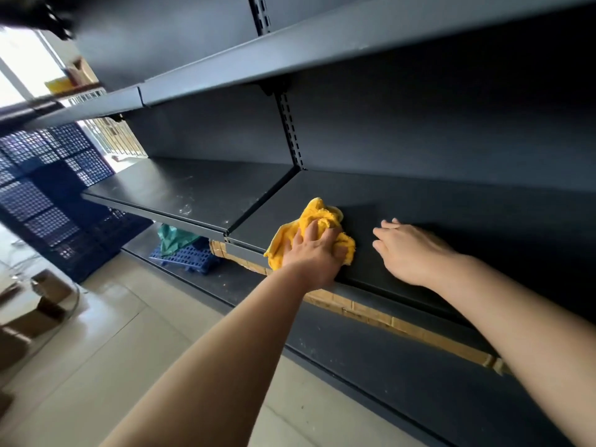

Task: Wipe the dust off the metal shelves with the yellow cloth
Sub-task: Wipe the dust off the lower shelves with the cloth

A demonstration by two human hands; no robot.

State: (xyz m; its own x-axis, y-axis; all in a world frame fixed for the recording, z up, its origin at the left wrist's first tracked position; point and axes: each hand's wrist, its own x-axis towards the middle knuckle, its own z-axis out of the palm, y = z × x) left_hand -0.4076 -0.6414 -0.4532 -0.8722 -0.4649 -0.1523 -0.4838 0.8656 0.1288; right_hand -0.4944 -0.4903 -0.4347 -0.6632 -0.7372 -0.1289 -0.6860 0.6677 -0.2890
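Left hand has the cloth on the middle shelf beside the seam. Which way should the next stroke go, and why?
Probably slide the yellow cloth left across the seam onto the adjoining shelf panel: pale dust smears show there, while the panel under the left hand looks dark, and the right hand rests on it to the right.

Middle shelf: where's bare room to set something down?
Free: the left shelf panel, from the seam to its left end; the back strip behind the yellow cloth and right hand. Tight: the front edge, left hand on the cloth, right hand beside it. Lower shelf holds cardboard.
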